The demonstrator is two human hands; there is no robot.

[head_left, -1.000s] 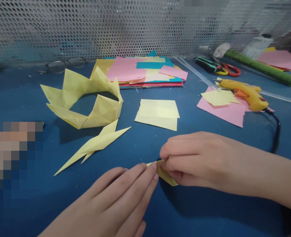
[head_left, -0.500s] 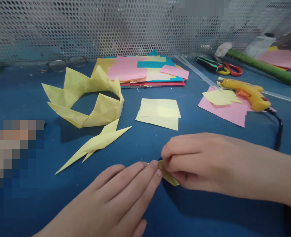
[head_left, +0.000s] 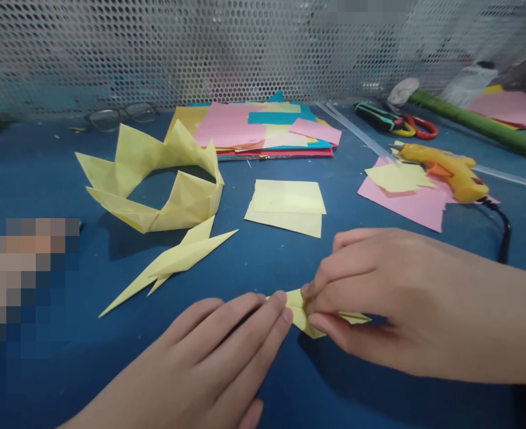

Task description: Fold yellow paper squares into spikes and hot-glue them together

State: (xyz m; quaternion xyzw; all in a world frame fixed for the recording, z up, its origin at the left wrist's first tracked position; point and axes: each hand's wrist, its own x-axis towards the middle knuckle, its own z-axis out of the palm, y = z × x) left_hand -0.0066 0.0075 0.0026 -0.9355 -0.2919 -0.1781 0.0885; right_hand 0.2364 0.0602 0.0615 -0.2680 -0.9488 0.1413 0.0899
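A small folded piece of pale yellow paper [head_left: 296, 298] lies on the blue table between my hands. The outstretched fingers of my left hand [head_left: 231, 351] lie over its left part and press it down, thumb apart. My right hand [head_left: 379, 298] pinches the paper's middle between thumb and fingers. A pointed yellow end sticks out under that hand. Beyond my left hand rests another folded yellow paper piece [head_left: 173, 262] with long sharp points. Behind it stands a ring of folded yellow paper [head_left: 182, 208] with upright peaks.
Two yellow paper sheets [head_left: 289, 199] lie ahead of my hands. Farther back are a coloured paper stack [head_left: 231, 125], eyeglasses [head_left: 106, 119] and scissors [head_left: 423, 126]. A yellow glue gun [head_left: 445, 164] with a black cord rests on pink paper [head_left: 401, 202]. Another person's blurred-out hand [head_left: 25, 262] is at left.
My right hand has shifted slightly right and turned, uncovering more of the folded paper and its pointed right end. My left hand stays in place.
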